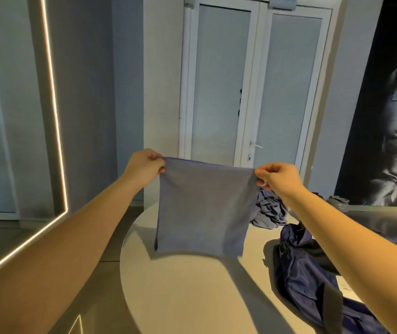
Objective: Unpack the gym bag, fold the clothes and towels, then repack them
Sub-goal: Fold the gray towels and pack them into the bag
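Towel [204, 208] in left hand [144, 167], right hand [279, 175]

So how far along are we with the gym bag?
Unpacking looks at least partly done: the gym bag lies on the table, with a crumpled blue cloth beyond it. In hand: the left hand and right hand pinch the top corners of a grey-blue towel hanging above the table. Left: folding it and the crumpled cloth, then repacking; no folded pile shows.

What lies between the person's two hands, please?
The head view shows the towel stretched between left hand and right hand, each pinching a top corner.
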